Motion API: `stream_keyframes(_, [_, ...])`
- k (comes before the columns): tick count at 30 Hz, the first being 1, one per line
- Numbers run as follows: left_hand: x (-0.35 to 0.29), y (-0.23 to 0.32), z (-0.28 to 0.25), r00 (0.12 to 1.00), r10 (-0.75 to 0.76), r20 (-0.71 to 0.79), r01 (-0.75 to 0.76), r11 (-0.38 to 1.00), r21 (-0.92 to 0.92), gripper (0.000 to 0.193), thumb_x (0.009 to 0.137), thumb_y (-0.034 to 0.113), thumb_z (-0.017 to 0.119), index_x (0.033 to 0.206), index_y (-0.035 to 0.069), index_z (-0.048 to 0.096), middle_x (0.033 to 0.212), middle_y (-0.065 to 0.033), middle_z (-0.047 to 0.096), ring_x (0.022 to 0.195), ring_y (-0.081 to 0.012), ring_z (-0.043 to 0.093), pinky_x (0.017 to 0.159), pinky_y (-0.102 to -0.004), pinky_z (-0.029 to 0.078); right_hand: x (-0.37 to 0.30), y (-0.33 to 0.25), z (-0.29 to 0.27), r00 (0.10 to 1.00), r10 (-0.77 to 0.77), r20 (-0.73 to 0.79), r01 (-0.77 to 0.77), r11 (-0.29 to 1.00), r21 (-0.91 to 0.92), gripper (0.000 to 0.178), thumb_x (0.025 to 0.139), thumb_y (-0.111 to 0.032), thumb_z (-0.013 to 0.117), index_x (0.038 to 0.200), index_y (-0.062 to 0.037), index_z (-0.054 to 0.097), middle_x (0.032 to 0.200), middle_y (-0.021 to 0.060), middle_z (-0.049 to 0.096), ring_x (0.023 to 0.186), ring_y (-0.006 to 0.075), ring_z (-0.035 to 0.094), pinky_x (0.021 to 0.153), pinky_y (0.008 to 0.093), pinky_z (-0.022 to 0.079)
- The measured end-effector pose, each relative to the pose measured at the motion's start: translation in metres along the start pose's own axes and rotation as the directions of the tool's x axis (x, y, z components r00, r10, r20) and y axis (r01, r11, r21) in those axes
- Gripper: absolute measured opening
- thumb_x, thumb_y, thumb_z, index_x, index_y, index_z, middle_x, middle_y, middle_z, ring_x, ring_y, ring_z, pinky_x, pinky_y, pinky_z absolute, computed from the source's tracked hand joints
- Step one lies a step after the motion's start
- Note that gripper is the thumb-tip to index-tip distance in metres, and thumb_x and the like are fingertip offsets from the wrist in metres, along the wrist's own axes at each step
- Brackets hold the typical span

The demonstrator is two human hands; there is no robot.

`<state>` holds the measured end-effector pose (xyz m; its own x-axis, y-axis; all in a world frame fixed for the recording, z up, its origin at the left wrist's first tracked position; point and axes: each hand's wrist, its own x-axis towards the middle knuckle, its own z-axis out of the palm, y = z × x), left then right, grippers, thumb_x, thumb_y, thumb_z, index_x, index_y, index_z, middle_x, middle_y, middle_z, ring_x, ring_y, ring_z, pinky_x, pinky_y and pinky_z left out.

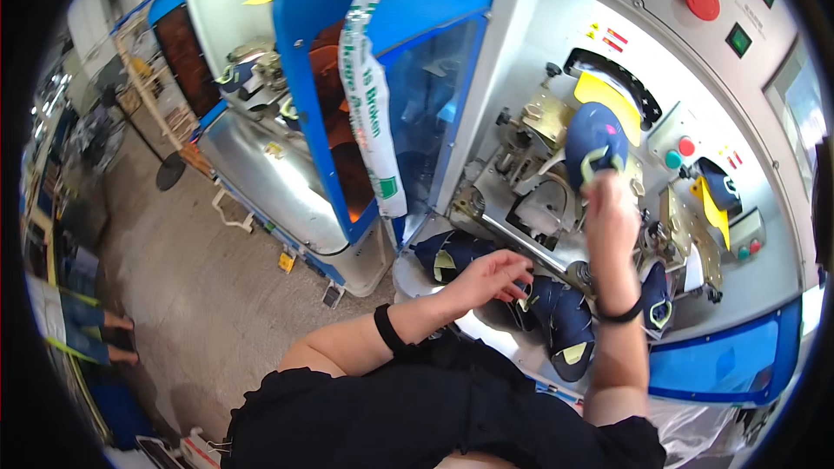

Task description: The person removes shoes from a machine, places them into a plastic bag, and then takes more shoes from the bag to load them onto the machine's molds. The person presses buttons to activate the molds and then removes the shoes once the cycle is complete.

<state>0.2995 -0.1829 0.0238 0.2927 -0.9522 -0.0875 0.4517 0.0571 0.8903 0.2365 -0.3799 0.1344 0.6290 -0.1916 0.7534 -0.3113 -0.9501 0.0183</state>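
My right hand [610, 195] is raised in the lit machine bay, its fingers closed at the lime-edged opening of a navy shoe upper [594, 132]. That upper stands in front of a yellow flap [618, 111]; whether it rests on the machine is hard to tell. Lower down, my left hand [499, 280] hovers with fingers apart and loosely bent, nothing visible in them. Close to it lie navy shoe uppers with pale yellow-green patches, one [447, 254] on its left and another [565, 317] below right. One more navy upper [657, 300] sits right of my right forearm.
Metal clamps and a mould [540, 211] fill the bay floor. Red and green buttons [686, 147] sit on the wall, with a red stop button [701, 0] above. A blue-framed door [434, 78] stands at left. Another person's legs [117, 337] show far left.
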Motion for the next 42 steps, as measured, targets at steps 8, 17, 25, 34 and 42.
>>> stream_keyframes(8, [0.037,-0.024,-0.017,0.987,-0.078,0.144,0.145,0.826,-0.545,0.025,0.102,0.027,0.049,0.121,0.012,0.053,0.111,-0.0038,0.063,0.100,-0.0169,0.063,0.090,-0.0360,0.051,-0.110,-0.073,0.005,0.956,0.228,0.185,-0.260,0.950,0.174,0.029,0.077,-0.012,0.070,0.104,-0.0099,0.059,0.092,0.0090,0.057,0.081,0.0282,0.061,0.065,0.0371,0.051])
stream_keyframes(17, [0.095,-0.022,-0.016,0.991,-0.129,0.030,0.122,0.805,-0.580,0.029,0.101,0.025,0.052,0.122,0.005,0.053,0.108,-0.0055,0.063,0.095,-0.0173,0.065,0.084,-0.0311,0.056,-0.085,-0.038,0.025,0.962,0.247,0.114,-0.265,0.947,0.180,0.055,0.078,-0.025,0.074,0.128,-0.0101,0.055,0.132,0.0199,0.048,0.118,0.0407,0.049,0.098,0.0472,0.043])
stream_keyframes(25, [0.105,-0.028,-0.030,0.984,-0.160,-0.081,0.088,0.827,-0.555,0.023,0.100,0.027,0.053,0.115,0.010,0.056,0.103,-0.0017,0.062,0.093,-0.0137,0.063,0.083,-0.0319,0.054,-0.085,-0.038,0.060,0.913,0.330,0.239,-0.381,0.900,0.213,0.045,0.089,-0.025,0.065,0.131,-0.0129,0.054,0.135,0.0186,0.048,0.124,0.0430,0.045,0.105,0.0463,0.039])
stream_keyframes(34, [0.103,-0.025,-0.036,0.970,-0.203,-0.137,0.101,0.842,-0.531,0.029,0.100,0.031,0.054,0.120,0.009,0.057,0.107,-0.0026,0.061,0.097,-0.0142,0.061,0.088,-0.0326,0.052,-0.081,-0.047,0.064,0.910,0.354,0.216,-0.397,0.895,0.202,0.043,0.088,-0.024,0.066,0.128,-0.0123,0.057,0.131,0.0189,0.051,0.121,0.0390,0.048,0.100,0.0449,0.043])
stream_keyframes(42, [0.103,-0.033,-0.039,0.959,-0.215,-0.184,0.091,0.850,-0.519,0.031,0.099,0.032,0.055,0.117,0.006,0.058,0.107,-0.0039,0.062,0.095,-0.0150,0.062,0.086,-0.0330,0.053,-0.073,-0.046,0.061,0.892,0.353,0.282,-0.416,0.885,0.209,0.046,0.088,-0.029,0.066,0.129,-0.0131,0.055,0.133,0.0212,0.049,0.124,0.0391,0.047,0.102,0.0436,0.042])
